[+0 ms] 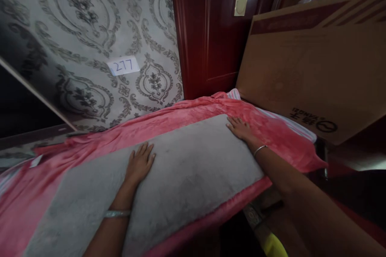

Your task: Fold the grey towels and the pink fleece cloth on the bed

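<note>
A long grey plush mat (193, 168) lies flat across a pink blanket (169, 118). My left hand (140, 162) rests palm down near the mat's far edge, fingers spread. At the mat's far right corner, my right hand (239, 127) lies flat with its fingers stretched out, partly over the mat and partly over the pink cloth. Neither hand holds anything. The mat's near left part runs out of view at the bottom.
Behind the blanket stands a patterned wall with a paper label (124, 65) reading 277. A dark red wooden panel (205, 28) adjoins it. On the right leans a large cardboard box (313, 60). Striped bedding (289, 124) shows under the blanket, and something yellow (274, 245) sits below.
</note>
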`<state>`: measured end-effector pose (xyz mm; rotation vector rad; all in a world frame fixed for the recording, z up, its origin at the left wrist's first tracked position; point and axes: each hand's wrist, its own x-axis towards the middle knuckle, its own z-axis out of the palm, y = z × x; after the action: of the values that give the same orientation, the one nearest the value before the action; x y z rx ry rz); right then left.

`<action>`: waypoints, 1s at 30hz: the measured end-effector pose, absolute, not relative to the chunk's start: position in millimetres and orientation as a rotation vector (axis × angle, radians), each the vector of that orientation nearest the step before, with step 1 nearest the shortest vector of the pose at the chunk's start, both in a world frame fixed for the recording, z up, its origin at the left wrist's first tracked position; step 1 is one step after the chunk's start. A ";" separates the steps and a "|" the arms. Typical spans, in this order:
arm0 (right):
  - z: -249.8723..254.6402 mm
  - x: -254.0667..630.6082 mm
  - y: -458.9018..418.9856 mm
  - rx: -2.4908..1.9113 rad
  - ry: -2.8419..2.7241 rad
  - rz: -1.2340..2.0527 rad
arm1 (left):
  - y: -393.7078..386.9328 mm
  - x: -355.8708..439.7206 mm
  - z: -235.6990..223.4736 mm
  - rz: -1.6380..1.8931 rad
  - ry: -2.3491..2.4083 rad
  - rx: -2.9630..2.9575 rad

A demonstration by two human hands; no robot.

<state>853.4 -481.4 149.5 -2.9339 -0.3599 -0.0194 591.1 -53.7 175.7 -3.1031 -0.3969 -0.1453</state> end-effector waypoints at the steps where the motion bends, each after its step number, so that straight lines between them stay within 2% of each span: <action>1: 150.9 853.4 -480.2 -2.942 -0.337 -0.012 | -55.5 590.5 176.8 -0.146 -0.399 -3.103; 4: 157.8 845.0 -455.7 -2.973 -0.286 -0.076 | -60.2 588.4 178.4 -0.154 -0.410 -3.111; 7: 164.9 819.5 -403.3 -2.913 -0.588 -0.212 | -63.5 586.2 177.7 -0.136 -0.420 -3.129; 10: 163.4 781.5 -349.0 -2.813 -0.967 -0.149 | -65.0 584.0 175.5 -0.115 -0.425 -3.152; 13: 154.5 753.1 -320.2 -2.798 -1.089 -0.114 | -63.2 581.7 173.3 -0.121 -0.433 -3.167; 18: 144.5 746.9 -319.0 -2.809 -1.083 -0.163 | -63.4 584.1 176.7 -0.065 -0.386 -3.218; 25: 139.8 750.4 -320.4 -2.806 -1.089 -0.202 | -100.4 623.6 173.2 0.042 0.253 -3.306; 30: 135.4 752.9 -321.6 -2.795 -1.106 -0.213 | -68.4 630.7 168.5 0.012 0.062 -3.279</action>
<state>752.9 -321.6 135.4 -2.7950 -1.1064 -0.2132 630.7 -68.4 168.5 -3.2789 0.0625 0.0120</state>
